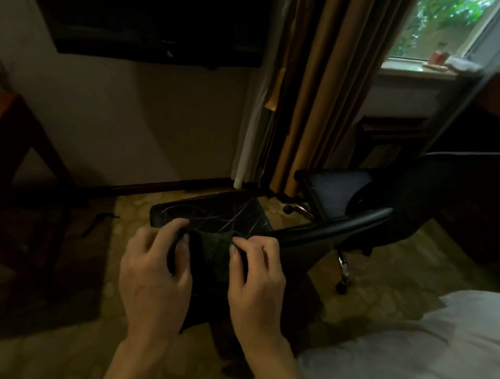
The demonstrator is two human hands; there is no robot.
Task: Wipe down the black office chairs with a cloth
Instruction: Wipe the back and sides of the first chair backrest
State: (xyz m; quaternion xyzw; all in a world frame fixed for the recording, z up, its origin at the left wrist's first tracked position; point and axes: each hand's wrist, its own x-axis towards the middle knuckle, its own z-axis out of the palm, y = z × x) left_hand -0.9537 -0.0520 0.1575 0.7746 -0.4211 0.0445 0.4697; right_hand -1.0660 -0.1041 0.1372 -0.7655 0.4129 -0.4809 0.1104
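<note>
Head view: both hands (pixel 155 274) (pixel 255 275) pinch dark cloth (pixel 214 252) above patterned carpet (pixel 384 289), seemingly dim room.

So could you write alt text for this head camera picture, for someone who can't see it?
Two bare hands, the left hand and the right hand, hold a dark cloth stretched between their fingers in a dim room. Just beyond it stand two black office chairs, near brown curtains and a bright window; white bedding lies at lower right.
</note>
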